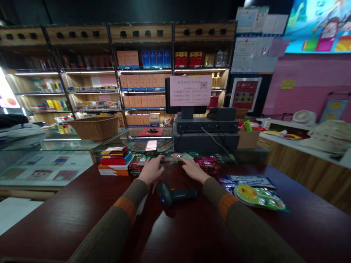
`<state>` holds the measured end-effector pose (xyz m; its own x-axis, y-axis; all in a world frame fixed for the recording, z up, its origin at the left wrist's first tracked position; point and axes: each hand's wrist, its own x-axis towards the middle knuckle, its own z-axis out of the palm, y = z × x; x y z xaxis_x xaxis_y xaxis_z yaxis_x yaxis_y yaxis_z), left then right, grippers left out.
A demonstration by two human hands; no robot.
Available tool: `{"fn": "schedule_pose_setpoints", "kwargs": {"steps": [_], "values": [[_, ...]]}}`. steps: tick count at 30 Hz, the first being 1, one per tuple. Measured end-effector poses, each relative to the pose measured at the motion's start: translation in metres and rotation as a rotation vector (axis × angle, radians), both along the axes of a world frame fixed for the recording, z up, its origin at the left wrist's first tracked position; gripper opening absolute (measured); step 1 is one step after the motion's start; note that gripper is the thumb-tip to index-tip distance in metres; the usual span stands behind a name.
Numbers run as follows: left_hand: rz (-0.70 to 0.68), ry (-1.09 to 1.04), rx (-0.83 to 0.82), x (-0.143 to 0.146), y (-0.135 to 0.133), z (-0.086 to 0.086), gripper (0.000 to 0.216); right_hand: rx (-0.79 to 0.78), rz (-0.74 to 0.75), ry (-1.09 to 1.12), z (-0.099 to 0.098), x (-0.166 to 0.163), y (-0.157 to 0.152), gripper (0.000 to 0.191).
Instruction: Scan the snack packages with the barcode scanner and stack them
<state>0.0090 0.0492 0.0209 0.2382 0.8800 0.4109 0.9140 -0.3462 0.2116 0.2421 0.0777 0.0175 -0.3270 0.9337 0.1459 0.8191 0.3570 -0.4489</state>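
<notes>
My left hand [151,170] is open, its fingers stretched forward beside a dark green and red packet [139,163]. My right hand [194,170] is open too, the index finger reaching toward a small flat reddish item [177,155] at the counter's far edge; whether it touches cannot be made out. Next to the right hand lies a dark red and pink packet [207,164]. Between my forearms a dark handheld barcode scanner [175,194] rests on its side on the brown counter [192,233], a blue light showing on it.
Stacked red, blue and orange boxes [115,161] stand at left. Blue packets [248,181] and a green blister pack with a yellow duck shape [260,197] lie at right. Behind are a glass case, a wicker basket [95,128], a phone-like screen [151,146] and a cash register [207,140] with cables.
</notes>
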Motion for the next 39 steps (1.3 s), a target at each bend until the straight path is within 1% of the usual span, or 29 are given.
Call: {"fn": "schedule_pose_setpoints", "kwargs": {"steps": [5, 9, 17, 21, 28, 39], "values": [[-0.076, 0.043, -0.043, 0.040, 0.003, 0.008, 0.049, 0.024, -0.070, -0.018, 0.000, 0.040, -0.002, 0.061], [-0.117, 0.065, -0.071, 0.069, 0.007, 0.011, 0.052, 0.031, -0.129, -0.033, 0.003, 0.069, -0.004, 0.060], [-0.135, 0.138, -0.213, 0.113, 0.025, 0.008, 0.060, 0.001, -0.258, -0.044, 0.000, 0.113, 0.003, 0.058], [-0.134, 0.143, -0.243, 0.132, 0.033, 0.004, 0.062, -0.033, -0.310, -0.068, -0.003, 0.130, 0.011, 0.059], [-0.168, 0.129, -0.261, 0.157, 0.045, -0.008, 0.070, -0.070, -0.355, -0.074, -0.007, 0.154, 0.017, 0.059], [-0.184, 0.092, -0.260, 0.174, 0.051, -0.019, 0.071, -0.117, -0.368, -0.079, -0.015, 0.170, 0.021, 0.059]]}}
